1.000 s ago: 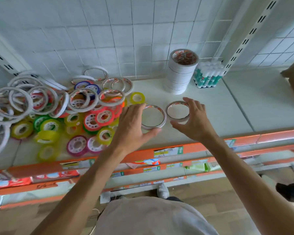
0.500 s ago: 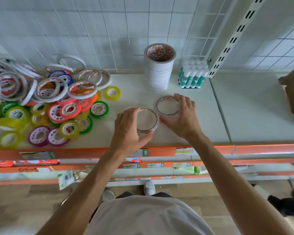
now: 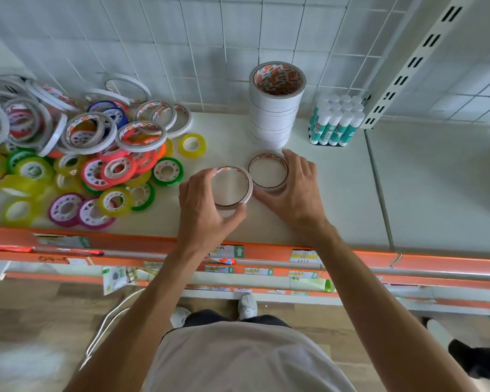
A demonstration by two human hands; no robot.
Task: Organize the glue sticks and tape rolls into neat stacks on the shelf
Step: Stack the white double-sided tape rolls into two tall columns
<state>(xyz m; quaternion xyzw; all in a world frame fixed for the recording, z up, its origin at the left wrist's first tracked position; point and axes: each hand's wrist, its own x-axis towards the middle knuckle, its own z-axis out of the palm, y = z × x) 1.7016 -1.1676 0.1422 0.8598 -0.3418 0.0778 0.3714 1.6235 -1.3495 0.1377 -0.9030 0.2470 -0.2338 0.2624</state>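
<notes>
Two white tape rolls lie side by side on the white shelf (image 3: 337, 210). My left hand (image 3: 204, 210) grips the left roll (image 3: 248, 190), fingers and thumb curled round its rim. My right hand (image 3: 294, 193) holds the right roll (image 3: 253, 169) with fingers along its far side and thumb at its near edge. Behind them stands a tall stack of white tape rolls (image 3: 275, 108). A block of upright glue sticks (image 3: 334, 123) stands to its right against the wall. A loose heap of white and coloured tape rolls (image 3: 82, 154) covers the shelf's left part.
The shelf's orange front edge (image 3: 266, 250) carries price labels. A slotted white upright (image 3: 408, 63) rises at the back right, with another shelf panel (image 3: 436, 188) beyond it. Lower shelves and the wooden floor show below, with my shoes.
The view has shifted, so the shelf sits further right and lower. Both hands stay on their rolls; the left roll has drawn closer to the right one.
</notes>
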